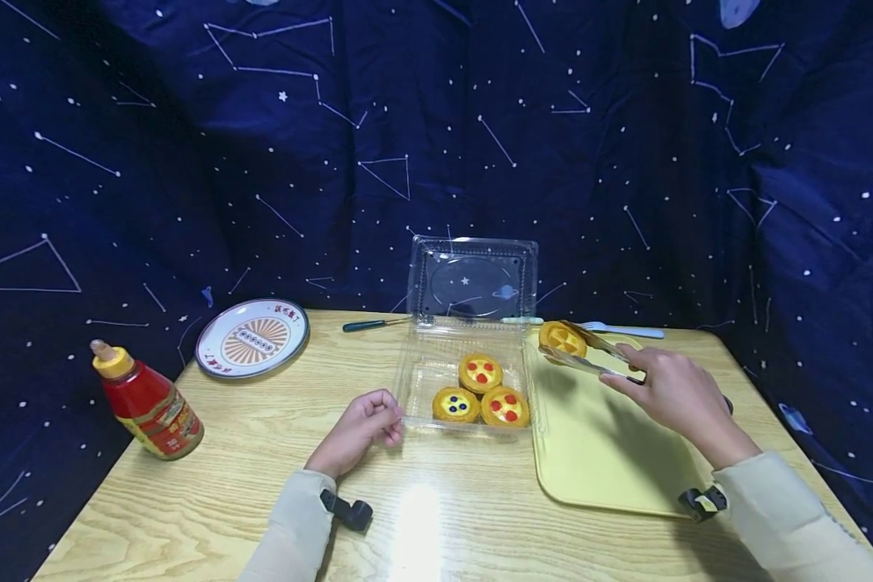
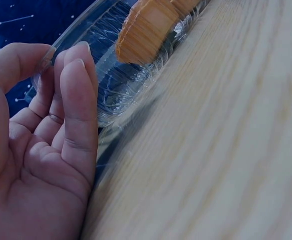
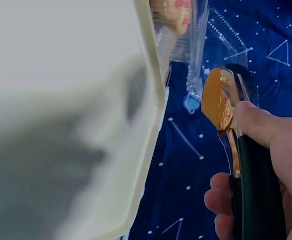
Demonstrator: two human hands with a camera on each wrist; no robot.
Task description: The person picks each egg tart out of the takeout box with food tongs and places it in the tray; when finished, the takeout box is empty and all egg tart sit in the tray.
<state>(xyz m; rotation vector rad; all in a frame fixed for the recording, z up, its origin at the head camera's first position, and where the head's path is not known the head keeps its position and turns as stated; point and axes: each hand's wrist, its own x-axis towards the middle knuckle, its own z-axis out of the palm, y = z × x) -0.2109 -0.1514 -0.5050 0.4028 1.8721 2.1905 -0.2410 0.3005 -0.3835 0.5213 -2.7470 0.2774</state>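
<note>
**A crumbling or slipping tart is our main worry**

Our right hand [image 1: 675, 394] grips the tongs [image 1: 589, 367], their tips narrowed on a single tart [image 1: 562, 343] at the far left corner of the yellow tray [image 1: 611, 461], near the right wall of the clear box [image 1: 425, 373]. If we squeeze harder, the pastry edge could break; if we ease off, the tart could slide from the smooth metal. We cannot tell how far the tips overlap its sides, so the hold may be shallower than it looks.

Our left hand [image 1: 360, 430] pinches the box at its near left corner. The plastic looks light, so a tug there, or a knock from the tongs, could shift it and jostle the three tarts [image 1: 482, 378] inside. They sit close together, so anything lowered onto them could smear their dotted tops.
</note>
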